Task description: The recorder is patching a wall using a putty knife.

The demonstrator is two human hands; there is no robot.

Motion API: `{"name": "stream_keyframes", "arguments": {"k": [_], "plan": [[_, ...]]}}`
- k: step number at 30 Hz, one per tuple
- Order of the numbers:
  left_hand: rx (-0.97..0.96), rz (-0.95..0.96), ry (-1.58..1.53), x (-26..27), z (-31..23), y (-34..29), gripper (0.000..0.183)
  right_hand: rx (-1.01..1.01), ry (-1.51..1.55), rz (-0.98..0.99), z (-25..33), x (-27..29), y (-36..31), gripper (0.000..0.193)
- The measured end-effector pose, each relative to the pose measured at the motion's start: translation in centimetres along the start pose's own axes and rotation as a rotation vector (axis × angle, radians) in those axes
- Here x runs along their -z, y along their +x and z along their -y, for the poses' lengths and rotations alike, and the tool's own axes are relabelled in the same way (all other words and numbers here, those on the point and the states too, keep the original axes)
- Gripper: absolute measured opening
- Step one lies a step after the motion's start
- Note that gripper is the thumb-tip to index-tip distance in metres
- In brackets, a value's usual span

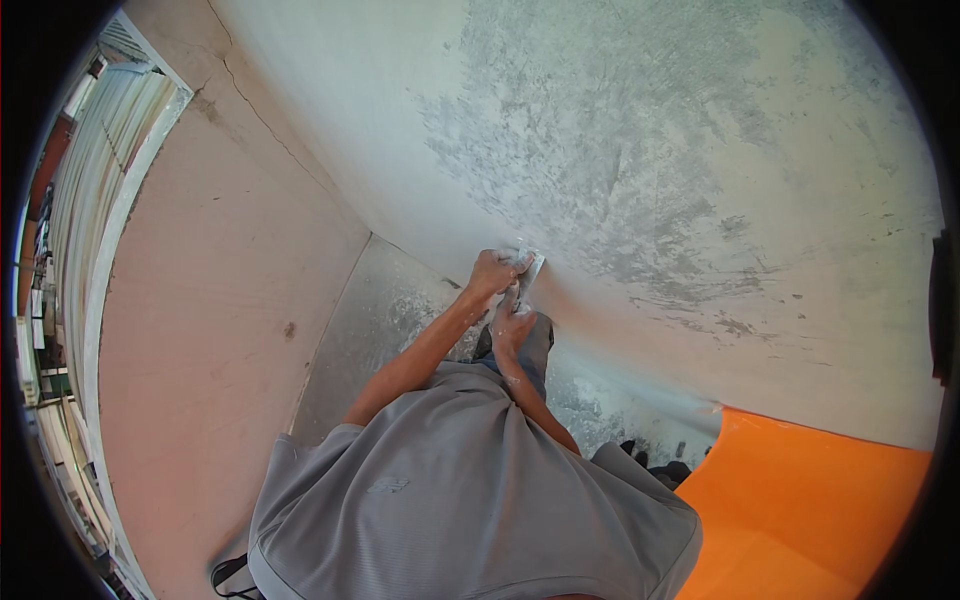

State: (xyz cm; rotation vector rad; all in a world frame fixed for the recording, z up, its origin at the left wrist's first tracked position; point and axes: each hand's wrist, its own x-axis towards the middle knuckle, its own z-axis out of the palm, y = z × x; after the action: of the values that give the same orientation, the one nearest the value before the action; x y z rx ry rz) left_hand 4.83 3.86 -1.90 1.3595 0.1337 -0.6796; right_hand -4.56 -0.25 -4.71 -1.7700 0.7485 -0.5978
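Observation:
Both my hands are close together, low in front of the wall, with white paste or dust on their fingers. A flat, pale-smeared scraper (535, 274) stands tilted between them, its broad blade near the wall (620, 120). My left hand (492, 271) is closed, with its fingers against the upper part of the scraper. Just below it, my right hand (512, 326) is closed round the lower end; that end is mostly hidden by the fingers. The wall carries a large rough grey patch among smoother whitish areas.
A pinkish side wall (220, 240) with a long crack meets the work wall in a corner at left. White splatter marks the grey floor (350, 310). An orange sheet (800, 500) is at lower right. Beyond the left wall's edge stand stacked long boards (100, 150).

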Motion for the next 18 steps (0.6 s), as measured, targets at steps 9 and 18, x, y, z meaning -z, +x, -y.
{"name": "stream_keyframes", "arguments": {"k": [9,18], "plan": [[0.015,0.221,-0.381,-0.1,2.4,1.5,0.014,0.446,-0.406,-0.2,-2.2,2.3,1.6,0.036],[0.006,0.03,0.022,-0.1,-0.6,0.3,0.016,0.061,-0.047,-0.034,-0.3,0.6,1.0,0.036]]}}
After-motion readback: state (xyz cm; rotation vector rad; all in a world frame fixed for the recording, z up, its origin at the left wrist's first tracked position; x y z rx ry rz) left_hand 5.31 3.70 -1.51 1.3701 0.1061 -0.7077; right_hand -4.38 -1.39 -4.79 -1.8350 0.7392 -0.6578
